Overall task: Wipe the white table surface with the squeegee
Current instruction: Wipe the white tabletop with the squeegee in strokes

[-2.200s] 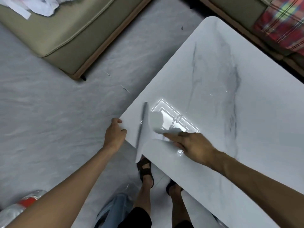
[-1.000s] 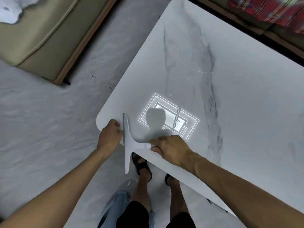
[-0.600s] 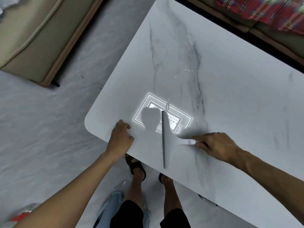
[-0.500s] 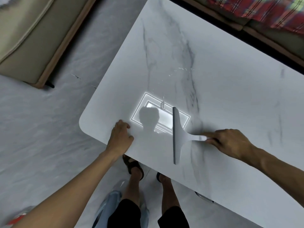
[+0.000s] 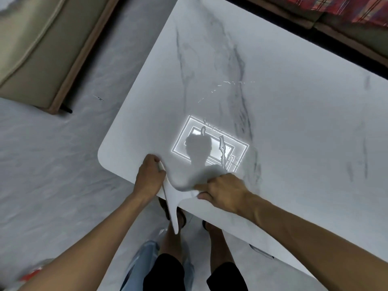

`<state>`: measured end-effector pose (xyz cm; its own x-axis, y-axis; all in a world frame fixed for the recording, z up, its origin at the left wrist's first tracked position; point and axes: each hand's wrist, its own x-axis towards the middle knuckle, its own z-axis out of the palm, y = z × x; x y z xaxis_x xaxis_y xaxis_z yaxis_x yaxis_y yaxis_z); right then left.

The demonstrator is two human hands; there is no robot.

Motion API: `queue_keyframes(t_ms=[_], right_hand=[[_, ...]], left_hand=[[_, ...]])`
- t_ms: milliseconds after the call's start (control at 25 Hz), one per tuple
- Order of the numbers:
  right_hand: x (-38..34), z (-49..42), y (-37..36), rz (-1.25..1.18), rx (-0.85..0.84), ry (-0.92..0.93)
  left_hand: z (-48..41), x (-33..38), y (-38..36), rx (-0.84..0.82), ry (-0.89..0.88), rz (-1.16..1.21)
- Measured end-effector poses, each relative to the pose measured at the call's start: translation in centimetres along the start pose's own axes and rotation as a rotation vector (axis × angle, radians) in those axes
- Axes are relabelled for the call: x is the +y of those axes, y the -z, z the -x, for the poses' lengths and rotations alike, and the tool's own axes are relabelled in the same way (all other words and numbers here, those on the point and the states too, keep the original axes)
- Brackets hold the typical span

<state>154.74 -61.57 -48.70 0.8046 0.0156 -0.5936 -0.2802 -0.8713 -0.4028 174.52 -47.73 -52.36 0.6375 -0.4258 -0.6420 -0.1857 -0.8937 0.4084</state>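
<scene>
— Two hands at the near edge. What has each got?

— The right hand (image 5: 223, 191) has its grip closed round the handle of the squeegee (image 5: 171, 203). The left hand (image 5: 150, 178) lies bent over the rim of the white surface (image 5: 294, 133), holding nothing I can make out, touching the blade's upper end.

— Where does the blade lie?

— Just left of the right hand, long axis running away from the person, lower half hanging past the edge over the floor (image 5: 52, 164).

— And the next stroke?

— Probably back rightward; thin water streaks (image 5: 221, 152) remain beyond the blade.
</scene>
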Motion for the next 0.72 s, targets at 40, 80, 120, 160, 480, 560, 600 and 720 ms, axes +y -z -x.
queue_keyframes(t_ms=[40,80,120,160,480,560,600,720], right_hand=[[0.1,-0.5,-0.4,0.017,-0.012,0.004],[0.7,-0.5,-0.5,0.035,-0.001,0.007],[1.9,0.0,-0.6,0.048,0.021,0.008],[3.3,0.9,-0.5,0.047,0.039,0.0],[14.8,12.4,2.0,-0.003,0.013,-0.354],[16.4,14.7,2.6,0.012,0.017,-0.406],[16.9,15.7,2.8,0.015,0.029,-0.432],[16.2,16.7,3.1,0.015,0.081,-0.415]], left_hand=[[0.0,-0.3,-0.1,0.017,0.025,0.026],[0.1,-0.4,-0.2,0.031,0.043,0.047],[0.2,-0.5,-0.4,0.037,0.047,0.049],[0.3,-0.5,-0.7,0.031,0.035,0.029],[1.7,4.0,-4.3,0.004,-0.163,-0.056],[1.5,4.8,-5.1,-0.081,-0.134,-0.125],[1.3,5.1,-5.3,-0.12,-0.11,-0.167],[1.2,5.5,-5.0,-0.094,-0.072,-0.157]])
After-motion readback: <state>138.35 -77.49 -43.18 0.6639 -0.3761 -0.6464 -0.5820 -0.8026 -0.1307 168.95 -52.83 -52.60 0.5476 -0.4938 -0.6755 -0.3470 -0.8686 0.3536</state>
